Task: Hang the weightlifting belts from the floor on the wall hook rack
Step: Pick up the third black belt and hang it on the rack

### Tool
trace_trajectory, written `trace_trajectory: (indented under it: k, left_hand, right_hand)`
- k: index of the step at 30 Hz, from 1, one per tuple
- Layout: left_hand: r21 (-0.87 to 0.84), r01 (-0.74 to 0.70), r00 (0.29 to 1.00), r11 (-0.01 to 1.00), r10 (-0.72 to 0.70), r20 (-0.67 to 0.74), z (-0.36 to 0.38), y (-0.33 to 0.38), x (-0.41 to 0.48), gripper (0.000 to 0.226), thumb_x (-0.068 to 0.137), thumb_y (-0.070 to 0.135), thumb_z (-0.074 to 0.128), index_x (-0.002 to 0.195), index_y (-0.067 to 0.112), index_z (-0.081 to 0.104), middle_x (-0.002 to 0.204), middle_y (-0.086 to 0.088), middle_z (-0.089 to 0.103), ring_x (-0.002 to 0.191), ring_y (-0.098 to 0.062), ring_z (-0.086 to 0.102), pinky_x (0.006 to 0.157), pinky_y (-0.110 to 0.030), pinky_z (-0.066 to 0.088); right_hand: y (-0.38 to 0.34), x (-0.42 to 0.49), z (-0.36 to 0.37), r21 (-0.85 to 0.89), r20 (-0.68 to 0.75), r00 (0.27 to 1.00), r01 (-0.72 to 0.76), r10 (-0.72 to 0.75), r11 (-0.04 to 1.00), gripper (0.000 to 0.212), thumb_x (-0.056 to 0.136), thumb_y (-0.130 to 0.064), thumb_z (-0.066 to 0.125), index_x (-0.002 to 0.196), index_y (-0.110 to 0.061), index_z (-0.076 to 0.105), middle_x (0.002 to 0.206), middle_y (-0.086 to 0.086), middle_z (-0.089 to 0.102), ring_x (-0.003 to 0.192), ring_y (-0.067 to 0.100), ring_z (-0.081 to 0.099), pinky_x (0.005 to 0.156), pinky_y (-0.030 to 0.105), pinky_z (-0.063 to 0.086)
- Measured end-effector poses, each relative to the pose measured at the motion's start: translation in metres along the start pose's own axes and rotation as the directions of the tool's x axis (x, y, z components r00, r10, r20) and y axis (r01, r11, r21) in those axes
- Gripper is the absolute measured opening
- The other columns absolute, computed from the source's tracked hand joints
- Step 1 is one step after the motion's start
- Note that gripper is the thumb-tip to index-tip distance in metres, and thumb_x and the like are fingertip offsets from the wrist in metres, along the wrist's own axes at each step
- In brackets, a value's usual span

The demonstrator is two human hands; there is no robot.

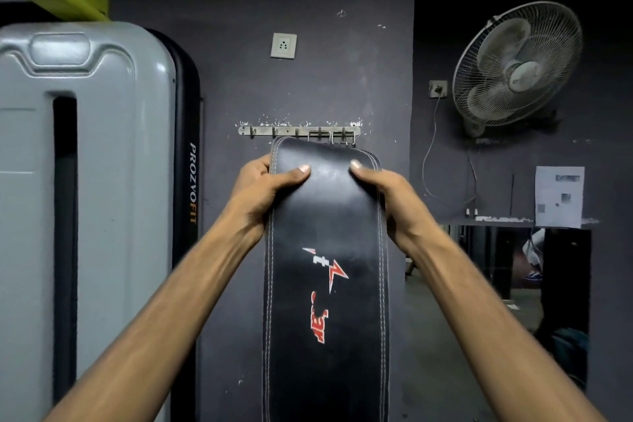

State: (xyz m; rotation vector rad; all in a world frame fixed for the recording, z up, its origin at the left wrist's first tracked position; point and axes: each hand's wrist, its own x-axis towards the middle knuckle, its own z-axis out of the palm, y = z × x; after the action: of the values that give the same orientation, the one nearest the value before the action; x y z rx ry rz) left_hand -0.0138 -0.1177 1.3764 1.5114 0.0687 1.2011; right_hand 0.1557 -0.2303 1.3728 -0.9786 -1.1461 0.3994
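Black stitched leather weightlifting belt (325, 216), top clamped in both grips, left hand (263, 192) and right hand (383, 192), covers part of steel wall hook rack (274, 130); blind hooking could miss, dropping it.

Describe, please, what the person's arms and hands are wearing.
The left forearm and right forearm are bare to the frame's edge, without sleeves. The left hand and right hand are ungloved; the wrists carry no watch or band.

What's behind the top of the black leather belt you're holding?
Behind the black leather weightlifting belt: the grey metal wall hook rack; silver wire loops show above its edge. What they hang on is covered.
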Motion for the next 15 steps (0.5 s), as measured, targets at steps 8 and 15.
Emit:
trace_trajectory:
  k: [8,15]
  left_hand:
    - [0.087,0.161,0.987,0.983,-0.162,0.003,-0.017,0.005,0.013,0.03,0.083,0.033,0.077,0.098,0.006,0.074,0.102,-0.013,0.073,0.091,-0.027,0.068,0.091,-0.04,0.052]
    - [0.08,0.086,0.996,0.993,-0.085,-0.006,-0.006,-0.003,0.021,0.03,0.09,0.018,0.069,0.109,-0.006,0.069,0.098,-0.018,0.068,0.089,-0.027,0.06,0.083,-0.036,0.049]
  right_hand:
    - [0.016,0.012,0.014,0.022,-0.038,0.99,0.138,-0.137,0.99,0.016,0.092,-0.011,0.071,0.106,-0.005,0.074,0.093,0.009,0.076,0.084,0.022,0.069,0.078,0.035,0.057]
    - [0.02,0.001,0.008,0.022,0.05,0.987,0.151,-0.152,0.988,0.01,0.09,-0.021,0.071,0.092,-0.012,0.073,0.089,0.007,0.073,0.082,0.021,0.069,0.074,0.03,0.055]
